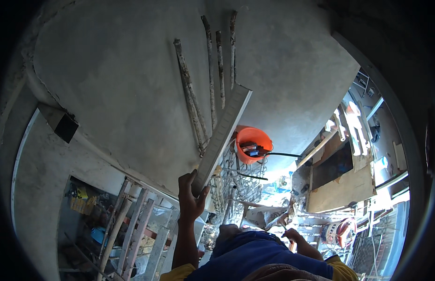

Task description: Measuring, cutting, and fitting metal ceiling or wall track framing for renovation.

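Observation:
My left hand (193,196) is wrapped round the lower end of a long, flat grey straightedge (223,136). The bar slants up and to the right in front of the grey plastered wall (123,93). Lower and to the right, my right hand (293,236) is at the side of my body with its fingers curled. Whatever it holds is too small and dim to name. Just right of the straightedge, apart from both hands, an orange bucket (245,132) has several tools and a dark handle in it.
Several rough poles (210,70) stick up beside the straightedge. Wooden ladder-like rails (133,229) stand by an opening at the lower left. A square duct end (66,128) juts out at the left. Boards (339,192) and a white pail (338,233) are at the right.

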`<state>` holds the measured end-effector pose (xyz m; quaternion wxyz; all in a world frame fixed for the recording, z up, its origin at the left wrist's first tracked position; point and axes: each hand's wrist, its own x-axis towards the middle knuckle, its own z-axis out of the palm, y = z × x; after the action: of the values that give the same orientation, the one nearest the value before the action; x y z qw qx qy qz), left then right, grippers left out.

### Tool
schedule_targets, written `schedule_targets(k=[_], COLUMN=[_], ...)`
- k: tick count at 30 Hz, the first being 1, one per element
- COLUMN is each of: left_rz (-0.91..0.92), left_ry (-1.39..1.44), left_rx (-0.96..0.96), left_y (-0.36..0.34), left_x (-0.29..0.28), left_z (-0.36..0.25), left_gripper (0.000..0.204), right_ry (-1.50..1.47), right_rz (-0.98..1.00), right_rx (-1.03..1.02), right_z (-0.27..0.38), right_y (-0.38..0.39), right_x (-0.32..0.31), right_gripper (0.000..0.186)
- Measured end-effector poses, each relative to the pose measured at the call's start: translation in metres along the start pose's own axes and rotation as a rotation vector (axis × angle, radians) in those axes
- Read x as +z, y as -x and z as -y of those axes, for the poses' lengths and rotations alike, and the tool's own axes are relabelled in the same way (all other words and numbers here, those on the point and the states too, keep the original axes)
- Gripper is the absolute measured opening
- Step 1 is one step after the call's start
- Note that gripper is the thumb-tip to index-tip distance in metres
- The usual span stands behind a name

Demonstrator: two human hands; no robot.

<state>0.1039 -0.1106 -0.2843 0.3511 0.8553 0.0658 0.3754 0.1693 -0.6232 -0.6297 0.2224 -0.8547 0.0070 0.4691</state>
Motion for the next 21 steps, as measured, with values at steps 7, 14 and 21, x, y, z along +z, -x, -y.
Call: schedule_targets(k=[7, 14, 21], left_rz=[-0.337, -0.261, -0.242], left_ry=[0.182, -0.081, -0.016], left_rx=[-0.427, -0.411, -0.372], left_y=[0.028, 0.019, 0.033], left_x=[-0.015, -0.032, -0.011], left_z=[0.027, 0.049, 0.044], left_gripper=[0.070, 0.068, 0.071], right_ry=[0.266, 0.636, 0.702], right_rz=[0.070, -0.069, 0.162], right_rx=[-0.129, -0.250, -0.310], right_z=[-0.045, -0.105, -0.090], right_y=[-0.039, -0.065, -0.030], right_x=[0.014, 0.035, 0.038], right_gripper=[0.045, 0.034, 0.035])
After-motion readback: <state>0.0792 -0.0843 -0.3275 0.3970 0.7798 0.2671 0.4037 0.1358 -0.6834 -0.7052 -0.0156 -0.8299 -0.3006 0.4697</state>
